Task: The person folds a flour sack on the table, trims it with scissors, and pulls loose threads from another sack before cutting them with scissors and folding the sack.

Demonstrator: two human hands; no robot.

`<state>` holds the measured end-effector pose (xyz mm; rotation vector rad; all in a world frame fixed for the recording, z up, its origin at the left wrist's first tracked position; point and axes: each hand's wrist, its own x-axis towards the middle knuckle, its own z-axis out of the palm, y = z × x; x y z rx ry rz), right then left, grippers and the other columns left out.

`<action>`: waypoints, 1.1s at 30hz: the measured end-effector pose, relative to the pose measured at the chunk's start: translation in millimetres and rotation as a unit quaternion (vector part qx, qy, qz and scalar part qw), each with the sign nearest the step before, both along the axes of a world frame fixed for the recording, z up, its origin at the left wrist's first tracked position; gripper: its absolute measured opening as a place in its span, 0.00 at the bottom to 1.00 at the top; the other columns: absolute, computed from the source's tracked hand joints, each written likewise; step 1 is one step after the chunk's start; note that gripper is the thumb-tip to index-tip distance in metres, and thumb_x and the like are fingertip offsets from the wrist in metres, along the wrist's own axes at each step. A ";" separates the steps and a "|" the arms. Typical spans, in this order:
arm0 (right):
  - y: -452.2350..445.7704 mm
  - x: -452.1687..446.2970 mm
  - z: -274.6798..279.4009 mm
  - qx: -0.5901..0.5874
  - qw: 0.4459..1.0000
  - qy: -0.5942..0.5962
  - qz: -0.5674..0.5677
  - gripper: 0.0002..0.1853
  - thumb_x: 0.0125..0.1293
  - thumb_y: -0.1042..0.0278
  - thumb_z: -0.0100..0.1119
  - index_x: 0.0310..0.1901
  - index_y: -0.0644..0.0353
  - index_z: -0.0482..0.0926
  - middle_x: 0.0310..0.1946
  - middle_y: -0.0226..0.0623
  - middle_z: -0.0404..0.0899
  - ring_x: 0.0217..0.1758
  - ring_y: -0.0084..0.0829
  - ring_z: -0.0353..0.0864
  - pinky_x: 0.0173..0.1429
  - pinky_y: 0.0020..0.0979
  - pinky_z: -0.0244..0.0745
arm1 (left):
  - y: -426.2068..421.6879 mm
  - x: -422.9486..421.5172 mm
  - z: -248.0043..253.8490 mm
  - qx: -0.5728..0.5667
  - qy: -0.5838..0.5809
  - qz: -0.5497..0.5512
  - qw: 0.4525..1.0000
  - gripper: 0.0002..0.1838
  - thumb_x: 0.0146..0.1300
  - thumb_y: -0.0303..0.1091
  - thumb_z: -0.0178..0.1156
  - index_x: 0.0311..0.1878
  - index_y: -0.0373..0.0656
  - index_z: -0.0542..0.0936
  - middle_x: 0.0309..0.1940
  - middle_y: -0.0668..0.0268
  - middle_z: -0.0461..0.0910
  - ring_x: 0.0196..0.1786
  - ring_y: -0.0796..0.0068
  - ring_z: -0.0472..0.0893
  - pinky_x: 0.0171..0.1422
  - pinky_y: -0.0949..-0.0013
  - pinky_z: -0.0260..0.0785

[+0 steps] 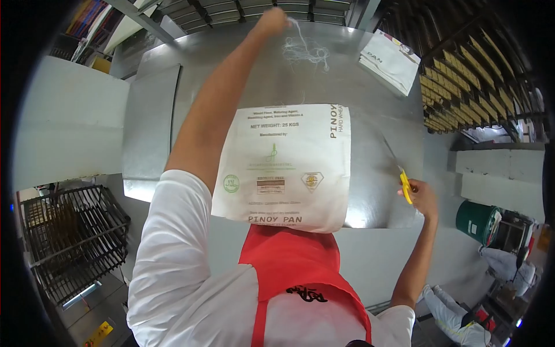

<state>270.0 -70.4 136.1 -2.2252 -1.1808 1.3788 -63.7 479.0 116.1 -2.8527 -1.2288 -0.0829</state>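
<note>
A printed white flour sack (277,168) lies flat on the steel table (376,104), its lower edge by the red apron. Beyond the sack, my left hand (273,22) is closed on white thread (300,36), which trails down to a loose tangle on the tabletop. Off to the sack's right, my right hand (422,198) grips yellow-handled scissors (405,185), their blades pointing up and left, near the table's right edge.
A stack of folded white sacks (390,61) sits at the table's back right. Racks of trays (474,81) stand beyond it. On the left are a grey panel (149,121) and a dark rack (75,243). A green bin (477,221) and another person (457,318) are at right.
</note>
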 end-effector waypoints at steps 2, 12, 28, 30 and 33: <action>-12.5 -4.2 -31.6 0.046 0.993 -0.100 -0.046 0.25 0.52 0.55 0.80 0.41 0.67 0.82 0.22 0.25 0.68 0.26 0.18 0.64 0.30 0.26 0.61 | -57.9 -11.3 1.9 -0.087 0.006 0.082 0.993 0.28 0.64 0.61 0.60 0.54 0.47 0.84 0.47 0.50 0.85 0.52 0.48 0.83 0.56 0.51 0.74; -16.5 -120.7 -70.9 0.132 0.941 0.214 -0.225 0.17 0.72 0.54 0.61 0.47 0.61 0.80 0.21 0.23 0.72 0.20 0.16 0.75 0.19 0.20 0.65 | -234.2 -67.7 -70.9 -0.123 0.094 0.156 0.976 0.36 0.57 0.65 0.64 0.52 0.40 0.83 0.53 0.50 0.82 0.58 0.51 0.79 0.65 0.49 0.67; 22.8 -203.1 -61.2 0.042 0.983 0.058 -0.167 0.11 0.72 0.68 0.54 0.42 0.70 0.75 0.33 0.39 0.88 0.20 0.29 0.82 0.25 0.30 0.75 | -220.1 -37.1 -98.7 -0.433 -0.277 0.064 0.855 0.20 0.59 0.43 0.71 0.47 0.36 0.86 0.36 0.57 0.87 0.37 0.68 0.83 0.46 0.67 0.74; 23.0 -204.3 -62.1 0.054 0.988 0.024 -0.146 0.11 0.72 0.67 0.54 0.41 0.69 0.75 0.29 0.42 0.86 0.20 0.34 0.84 0.29 0.36 0.78 | -217.4 -36.5 -92.4 -0.453 -0.276 0.083 0.843 0.19 0.60 0.43 0.70 0.47 0.36 0.86 0.35 0.58 0.87 0.36 0.72 0.82 0.45 0.68 0.74; 19.3 -204.3 -71.9 0.060 0.991 -0.022 -0.117 0.13 0.73 0.64 0.55 0.41 0.68 0.76 0.27 0.41 0.85 0.20 0.30 0.83 0.24 0.31 0.74 | -212.2 -42.0 -88.6 -0.453 -0.264 0.103 0.845 0.16 0.64 0.43 0.68 0.45 0.39 0.88 0.36 0.64 0.87 0.37 0.75 0.82 0.44 0.71 0.74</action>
